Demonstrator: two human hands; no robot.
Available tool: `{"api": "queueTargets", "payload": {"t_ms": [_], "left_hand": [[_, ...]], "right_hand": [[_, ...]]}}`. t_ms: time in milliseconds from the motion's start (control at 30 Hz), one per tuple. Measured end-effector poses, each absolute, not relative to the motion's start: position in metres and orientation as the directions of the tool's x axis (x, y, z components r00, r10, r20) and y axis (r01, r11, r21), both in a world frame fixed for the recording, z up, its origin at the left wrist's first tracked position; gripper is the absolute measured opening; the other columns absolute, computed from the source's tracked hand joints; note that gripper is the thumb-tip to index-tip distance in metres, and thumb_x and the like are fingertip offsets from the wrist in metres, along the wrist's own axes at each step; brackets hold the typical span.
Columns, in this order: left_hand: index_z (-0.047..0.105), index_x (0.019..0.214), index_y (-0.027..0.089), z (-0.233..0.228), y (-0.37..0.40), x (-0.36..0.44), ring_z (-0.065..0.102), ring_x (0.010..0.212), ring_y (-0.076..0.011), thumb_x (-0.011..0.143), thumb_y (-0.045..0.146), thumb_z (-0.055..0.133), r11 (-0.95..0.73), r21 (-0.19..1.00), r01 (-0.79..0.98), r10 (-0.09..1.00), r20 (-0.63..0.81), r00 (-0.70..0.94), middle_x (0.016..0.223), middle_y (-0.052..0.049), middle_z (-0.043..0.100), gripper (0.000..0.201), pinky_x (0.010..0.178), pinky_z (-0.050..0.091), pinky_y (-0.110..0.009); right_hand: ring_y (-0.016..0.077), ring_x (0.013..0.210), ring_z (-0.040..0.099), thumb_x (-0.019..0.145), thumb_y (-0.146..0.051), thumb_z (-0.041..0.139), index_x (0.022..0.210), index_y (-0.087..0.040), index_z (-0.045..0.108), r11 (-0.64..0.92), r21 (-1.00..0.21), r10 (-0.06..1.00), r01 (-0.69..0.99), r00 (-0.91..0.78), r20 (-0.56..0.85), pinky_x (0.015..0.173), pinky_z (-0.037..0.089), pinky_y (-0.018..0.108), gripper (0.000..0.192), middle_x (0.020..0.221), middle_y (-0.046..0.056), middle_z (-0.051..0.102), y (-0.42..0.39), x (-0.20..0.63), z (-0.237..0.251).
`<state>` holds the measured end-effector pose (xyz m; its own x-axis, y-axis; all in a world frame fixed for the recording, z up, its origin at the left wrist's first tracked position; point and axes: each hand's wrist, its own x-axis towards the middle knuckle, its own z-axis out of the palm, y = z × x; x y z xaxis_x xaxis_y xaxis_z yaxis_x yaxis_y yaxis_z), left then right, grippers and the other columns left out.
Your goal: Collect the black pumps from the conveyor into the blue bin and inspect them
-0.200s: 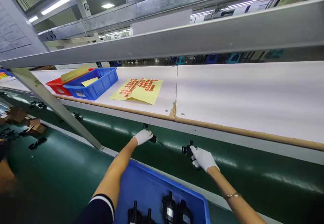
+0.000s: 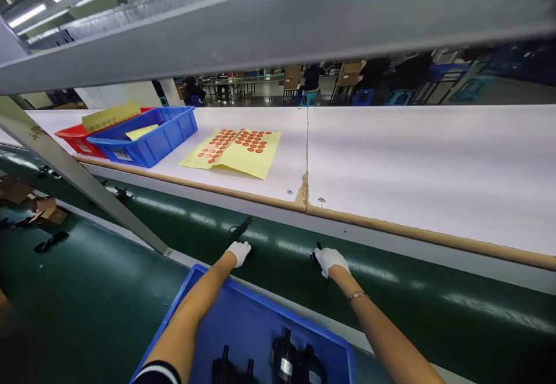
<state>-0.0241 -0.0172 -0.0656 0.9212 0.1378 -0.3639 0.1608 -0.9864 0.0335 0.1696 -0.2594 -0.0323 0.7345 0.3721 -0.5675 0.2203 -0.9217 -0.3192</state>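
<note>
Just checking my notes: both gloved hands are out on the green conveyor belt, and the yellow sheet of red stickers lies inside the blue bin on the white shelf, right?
Not quite. The head view shows the yellow sticker sheet lying flat on the white shelf, beside the blue bin, not in it. The left hand and right hand are indeed on the green conveyor belt.

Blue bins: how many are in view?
2. One blue bin sits on the white shelf beside a red bin; another lies under the person's forearms, partly cropped.

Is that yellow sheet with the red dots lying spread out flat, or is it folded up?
Spread flat. The yellow sheet lies open on the white shelf, its rows of red dots all showing face up.
</note>
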Motion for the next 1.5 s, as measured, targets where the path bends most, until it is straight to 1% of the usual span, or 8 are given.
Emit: {"api": "queueTargets", "payload": {"t_ms": [233, 400, 567, 700, 1000, 1167, 1333, 1500], "left_hand": [[0.057, 0.133, 0.019, -0.025, -0.003, -0.094, 0.058, 0.125, -0.0262, 0.098, 0.037, 0.057, -0.861, 0.334, 0.382, 0.356, -0.141, 0.924, 0.141, -0.011, 0.057, 0.039, 0.107, 0.048, -0.052], [0.058, 0.133, 0.020, 0.003, -0.053, -0.205, 0.054, 0.132, -0.0215, 0.101, 0.034, 0.040, -0.675, 0.576, 0.460, 0.559, -0.007, 0.829, 0.140, -0.009, 0.061, 0.039, 0.117, 0.040, -0.041], [0.066, 0.119, 0.022, -0.008, -0.143, -0.298, 0.063, 0.120, -0.0227, 0.097, 0.038, 0.039, -0.407, 0.750, 0.522, 0.741, -0.064, 0.669, 0.126, -0.008, 0.069, 0.039, 0.111, 0.046, -0.043], [0.071, 0.109, 0.023, -0.021, -0.207, -0.333, 0.069, 0.109, -0.0230, 0.094, 0.042, 0.041, -0.196, 0.845, 0.498, 0.791, -0.164, 0.590, 0.115, -0.007, 0.074, 0.039, 0.103, 0.052, -0.041], [0.074, 0.103, 0.021, -0.011, -0.257, -0.374, 0.070, 0.098, -0.0267, 0.091, 0.043, 0.051, 0.088, 0.932, 0.351, 0.781, -0.283, 0.557, 0.110, -0.010, 0.074, 0.034, 0.098, 0.053, -0.043], [0.068, 0.118, 0.020, 0.020, -0.256, -0.361, 0.060, 0.123, -0.0274, 0.089, 0.052, 0.058, 0.178, 0.963, 0.200, 0.737, -0.266, 0.621, 0.130, -0.012, 0.066, 0.044, 0.116, 0.037, -0.044], [0.044, 0.150, 0.022, 0.071, -0.271, -0.344, 0.057, 0.130, -0.0308, 0.088, 0.073, 0.049, 0.303, 0.953, -0.010, 0.515, -0.155, 0.843, 0.153, -0.016, 0.049, 0.080, 0.111, 0.043, -0.049], [0.058, 0.140, 0.022, 0.101, -0.316, -0.388, 0.041, 0.143, -0.0316, 0.083, 0.067, 0.065, 0.534, 0.827, -0.177, 0.337, -0.016, 0.942, 0.149, -0.011, 0.054, 0.073, 0.123, 0.023, -0.045]], "right_hand": [[0.0189, 0.093, 0.069, 0.100, -0.040, 0.060, 0.117, -0.014, 0.065, -0.889, -0.309, 0.459, 0.339, 0.666, -0.588, 0.082, 0.059, 0.038, 0.031, 0.112, 0.007, 0.069, -0.254, 0.177, -0.020], [0.0217, 0.106, 0.066, 0.100, -0.038, 0.059, 0.123, -0.018, 0.063, -0.801, -0.346, 0.599, 0.489, 0.637, -0.485, 0.091, 0.056, 0.042, 0.031, 0.125, 0.009, 0.065, -0.303, 0.150, 0.016], [0.0199, 0.099, 0.068, 0.100, -0.038, 0.060, 0.116, -0.016, 0.066, -0.692, -0.366, 0.706, 0.623, 0.478, -0.522, 0.089, 0.057, 0.041, 0.028, 0.116, 0.007, 0.068, -0.335, 0.039, 0.001], [0.0205, 0.101, 0.068, 0.100, -0.036, 0.061, 0.117, -0.015, 0.065, -0.655, -0.298, 0.716, 0.694, 0.444, -0.539, 0.090, 0.057, 0.042, 0.027, 0.115, 0.007, 0.069, -0.319, -0.043, -0.029], [0.0187, 0.095, 0.068, 0.099, -0.034, 0.063, 0.114, -0.014, 0.065, -0.571, -0.149, 0.776, 0.807, 0.471, -0.420, 0.084, 0.058, 0.038, 0.025, 0.110, 0.006, 0.069, -0.316, -0.086, -0.012], [0.0192, 0.091, 0.066, 0.106, -0.029, 0.045, 0.108, -0.013, 0.064, -0.477, -0.107, 0.870, 0.873, 0.450, -0.202, 0.079, 0.053, 0.035, 0.025, 0.100, 0.007, 0.068, -0.350, -0.108, 0.062], [0.0219, 0.082, 0.066, 0.106, -0.030, 0.037, 0.110, -0.017, 0.065, -0.185, -0.125, 0.982, 0.975, 0.189, 0.021, 0.070, 0.046, 0.031, 0.032, 0.087, 0.007, 0.068, -0.384, -0.168, 0.152], [0.0151, 0.048, 0.055, 0.104, -0.027, 0.036, 0.086, -0.021, 0.067, 0.235, -0.217, 0.925, 0.948, -0.149, 0.349, 0.049, 0.037, 0.028, 0.036, 0.061, 0.001, 0.061, -0.416, -0.239, 0.178]]}}
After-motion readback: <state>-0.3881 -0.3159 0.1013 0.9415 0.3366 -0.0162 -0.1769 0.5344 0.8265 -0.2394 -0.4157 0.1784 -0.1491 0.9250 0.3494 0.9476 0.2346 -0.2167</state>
